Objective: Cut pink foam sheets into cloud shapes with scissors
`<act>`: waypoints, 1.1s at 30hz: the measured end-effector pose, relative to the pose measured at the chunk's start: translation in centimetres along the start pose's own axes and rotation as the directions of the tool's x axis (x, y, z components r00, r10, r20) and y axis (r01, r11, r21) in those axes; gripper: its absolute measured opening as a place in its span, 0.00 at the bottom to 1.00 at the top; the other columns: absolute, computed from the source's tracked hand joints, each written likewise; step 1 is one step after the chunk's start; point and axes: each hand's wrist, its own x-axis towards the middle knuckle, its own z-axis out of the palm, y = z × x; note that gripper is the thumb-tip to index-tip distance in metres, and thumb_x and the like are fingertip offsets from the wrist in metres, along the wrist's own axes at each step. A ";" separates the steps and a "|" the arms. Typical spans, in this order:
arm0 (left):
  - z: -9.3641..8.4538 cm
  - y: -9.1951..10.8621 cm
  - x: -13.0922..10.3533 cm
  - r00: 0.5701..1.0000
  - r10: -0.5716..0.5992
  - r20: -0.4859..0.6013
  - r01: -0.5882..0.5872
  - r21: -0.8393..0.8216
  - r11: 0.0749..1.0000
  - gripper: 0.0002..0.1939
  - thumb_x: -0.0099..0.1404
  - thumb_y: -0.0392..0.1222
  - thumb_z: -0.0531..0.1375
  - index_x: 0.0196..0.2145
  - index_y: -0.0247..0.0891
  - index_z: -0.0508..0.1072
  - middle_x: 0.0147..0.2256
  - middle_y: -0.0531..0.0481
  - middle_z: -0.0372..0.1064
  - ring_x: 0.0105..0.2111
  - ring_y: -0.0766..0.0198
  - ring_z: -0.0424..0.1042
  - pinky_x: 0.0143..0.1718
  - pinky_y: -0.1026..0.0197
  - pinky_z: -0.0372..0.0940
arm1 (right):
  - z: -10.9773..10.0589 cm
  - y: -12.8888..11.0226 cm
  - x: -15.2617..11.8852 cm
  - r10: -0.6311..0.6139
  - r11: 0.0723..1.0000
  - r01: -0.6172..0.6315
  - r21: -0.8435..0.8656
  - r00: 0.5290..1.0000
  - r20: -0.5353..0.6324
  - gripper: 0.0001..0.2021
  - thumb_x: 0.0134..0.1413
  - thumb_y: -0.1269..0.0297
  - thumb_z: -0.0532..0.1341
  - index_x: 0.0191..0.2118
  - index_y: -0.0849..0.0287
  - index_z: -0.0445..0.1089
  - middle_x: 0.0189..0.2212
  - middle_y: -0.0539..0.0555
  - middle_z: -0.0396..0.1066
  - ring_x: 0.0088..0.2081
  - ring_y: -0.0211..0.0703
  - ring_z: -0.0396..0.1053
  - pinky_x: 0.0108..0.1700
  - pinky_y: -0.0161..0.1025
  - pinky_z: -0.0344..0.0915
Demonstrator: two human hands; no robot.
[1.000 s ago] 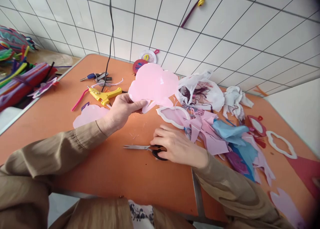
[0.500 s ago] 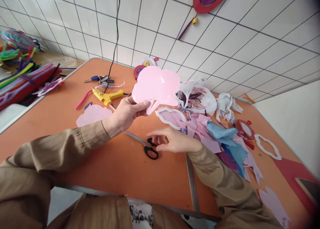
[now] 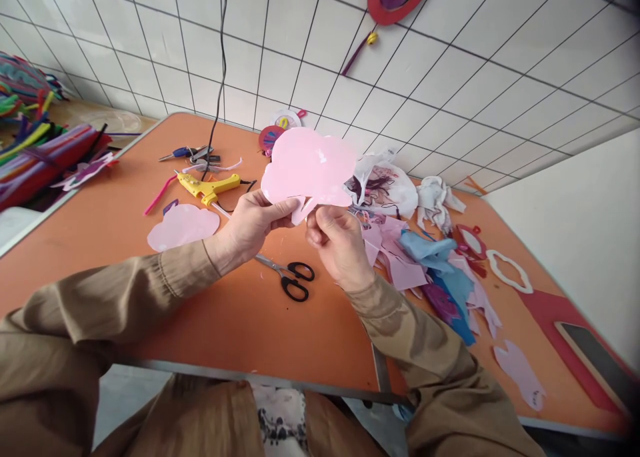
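Head: pink cloud [image 3: 310, 165] in fingers [image 3: 283, 209]

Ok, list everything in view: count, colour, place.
Held cutout: 1, pink, centre
Second cutout: 1, pink, table's left
Scissors: 1 pair, black-handled, table centre
Glue gun: 1, yellow, table's back left
Keys: 1 bunch, blue and dark, back left
Cable: 1, black, back left
Craft supplies: many, multicoloured, far left
Round ornaments: 2, red and white, table's back
Wall ornament: 1, red-rimmed, high up
Plastic bag: 1, white, back right
Scraps: many, mostly pink and blue, right
Wavy frame: 1, white, far right
Sheet: 1, red, far right
Tiled wall: 1, white, behind
Table: 1, orange, below
Sleeves: 2, brown, forearms
Left grip: 1, bare, on held cutout
Right grip: 1, bare, near its lower edge
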 end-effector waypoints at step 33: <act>0.0 1.3 -0.2 0.999 -0.025 -0.026 0.030 0.182 0.983 0.19 0.54 0.48 0.76 0.24 0.32 0.74 0.23 0.46 0.77 0.21 0.66 0.75 0.24 0.66 0.68 | -0.1 -0.7 0.6 -0.109 0.987 0.086 -0.133 0.978 -0.180 0.22 0.45 0.61 0.70 0.14 0.56 0.58 0.12 0.42 0.52 0.16 0.28 0.49 0.18 0.33 0.45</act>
